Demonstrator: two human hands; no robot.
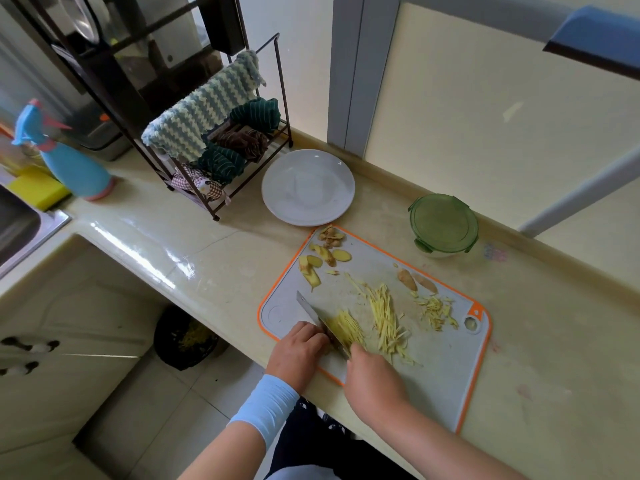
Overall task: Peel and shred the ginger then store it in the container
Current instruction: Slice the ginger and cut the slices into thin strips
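Shredding's well underway. Her right hand [372, 379] is wrapped round the handle of the knife [313, 311], blade down on the cutting board [433, 372]. The left hand [298, 346] sits curled against the blade's 9 o'clock side, probably pinning a piece, but what's under those fingers can't be made out. Ginger shreds [382, 317] are piled mid-board and toward 3 o'clock. Peels and a few uncut slices [320, 258] wait at the 11 o'clock corner. The container [443, 223], off the board at 1 o'clock, has its lid on, so storing hasn't started.
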